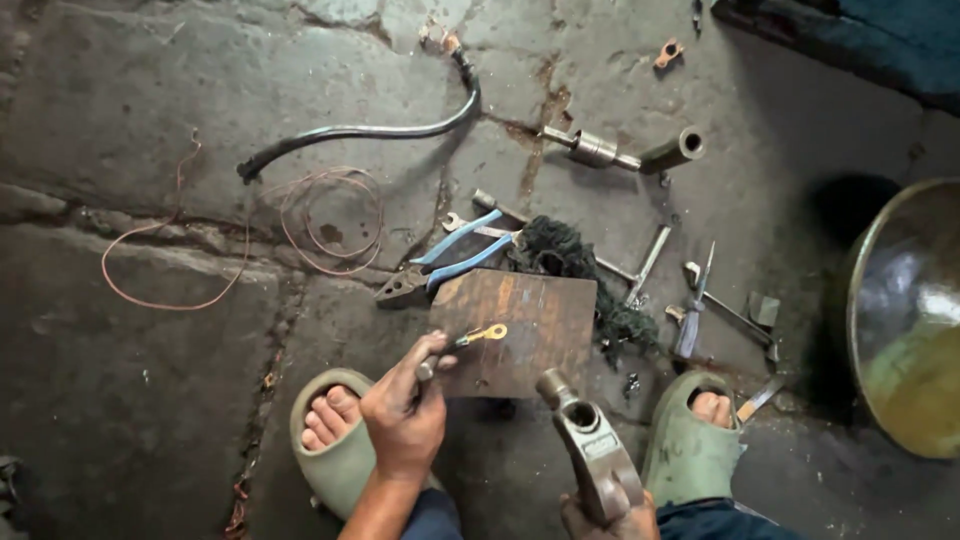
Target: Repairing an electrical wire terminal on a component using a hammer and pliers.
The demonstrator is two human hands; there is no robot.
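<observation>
Left hand [405, 410] pinches a thin tool holding a brass ring terminal [487, 333] flat on the steel plate [520, 330], long axis pointing right; right hand [610, 515] clenches a hammer [590, 440] just beside.

Lighting is dim and diffuse, daylight in character, with no hard-edged shadows on the concrete floor [150, 400]. Soft dark shadow pools beside the metal bowl [905, 320], whose inner wall carries a pale glare patch. Corners darken noticeably. Focus is adequate centrally; the hammer head [590, 440] near the lower edge is slightly soft. Wide-angle stretching shows at the borders.
</observation>
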